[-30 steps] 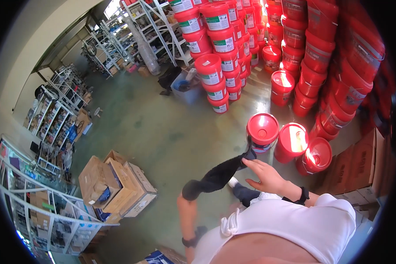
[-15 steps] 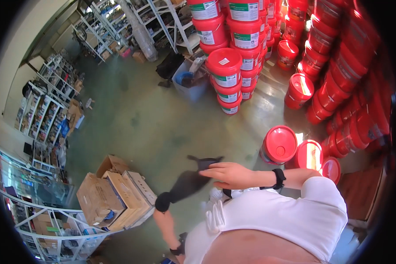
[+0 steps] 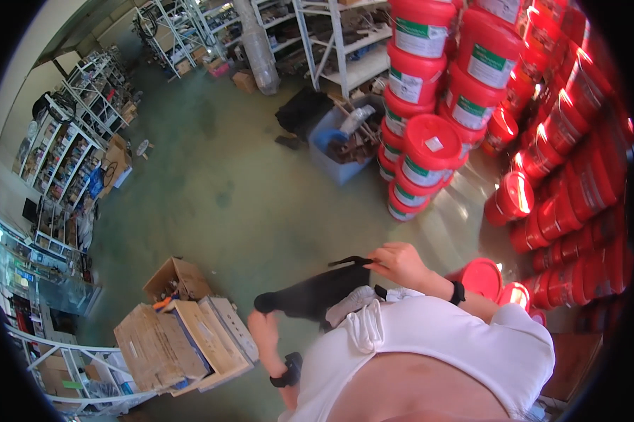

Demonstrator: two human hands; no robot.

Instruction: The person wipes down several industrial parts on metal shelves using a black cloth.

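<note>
Well apart, left hand [image 3: 263, 333] lower in view, right hand [image 3: 397, 266] pinching black fabric [image 3: 308, 292].

From the black cloth [image 3: 306, 292], you have a broad stretch of open floor [image 3: 211, 176] ahead, running out to the white shelves [image 3: 359, 70] well beyond it, so a hand can pass straight forward. Ahead and slightly right of the cloth, the tub [image 3: 334, 169] and a tall stack of red buckets [image 3: 429, 169] block the way, with bare floor between them and it. To the cloth's left, boxes [image 3: 159, 344] crowd the space just beside your left hand [image 3: 263, 330]. To its right, past your right hand [image 3: 400, 262], low buckets [image 3: 481, 279] stand near. On its near side, your white shirt [image 3: 444, 330] limits any pull back.
</note>
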